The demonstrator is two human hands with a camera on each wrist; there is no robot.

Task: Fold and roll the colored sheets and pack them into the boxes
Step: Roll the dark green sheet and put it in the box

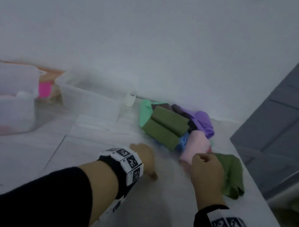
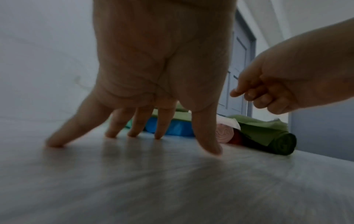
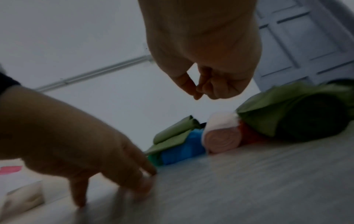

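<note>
A pile of colored sheets (image 1: 168,126) lies at the back right of the white table: olive green on top, mint, purple and blue beneath. At its near side are a pink roll (image 1: 194,147) (image 2: 223,133) (image 3: 222,139) and a rolled green sheet (image 1: 233,176) (image 2: 277,144) (image 3: 306,121). My left hand (image 1: 144,157) (image 2: 141,124) (image 3: 114,166) is spread, fingertips pressing the bare table in front of the pile. My right hand (image 1: 204,161) (image 2: 254,94) (image 3: 199,89) hovers just above the pink roll, fingers curled against the thumb, holding nothing visible.
Two translucent boxes stand at the back left: the nearer box (image 1: 2,107) holds blue and pink rolls, the other box (image 1: 91,101) sits beside it. A magenta roll (image 1: 44,89) stands between them. The table's right edge (image 1: 261,197) runs close to a grey door (image 1: 293,118).
</note>
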